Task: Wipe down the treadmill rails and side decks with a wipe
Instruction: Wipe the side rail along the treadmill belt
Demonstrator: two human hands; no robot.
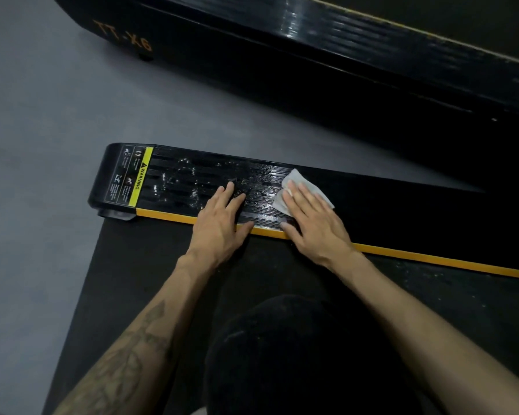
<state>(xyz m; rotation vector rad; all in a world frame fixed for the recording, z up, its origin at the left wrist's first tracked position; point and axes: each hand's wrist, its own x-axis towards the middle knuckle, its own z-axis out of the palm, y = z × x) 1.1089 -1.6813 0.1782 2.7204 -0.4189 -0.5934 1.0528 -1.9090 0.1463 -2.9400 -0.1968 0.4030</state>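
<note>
A black ribbed side deck (186, 178) of a treadmill runs across the middle, wet and streaked, with a yellow edge strip (432, 259) along its near side. My right hand (315, 223) lies flat with straight fingers and presses a white wipe (297, 178) onto the deck. Only the wipe's far corners show past the fingers. My left hand (222, 223) rests flat on the deck just left of it, fingers spread, holding nothing.
A yellow warning label (138, 175) marks the deck's rounded left end. The black running belt (150, 280) lies on the near side, with my dark-clothed knee (297, 354) over it. Grey floor (36, 130) is to the left. Another black treadmill (342, 64) lies beyond.
</note>
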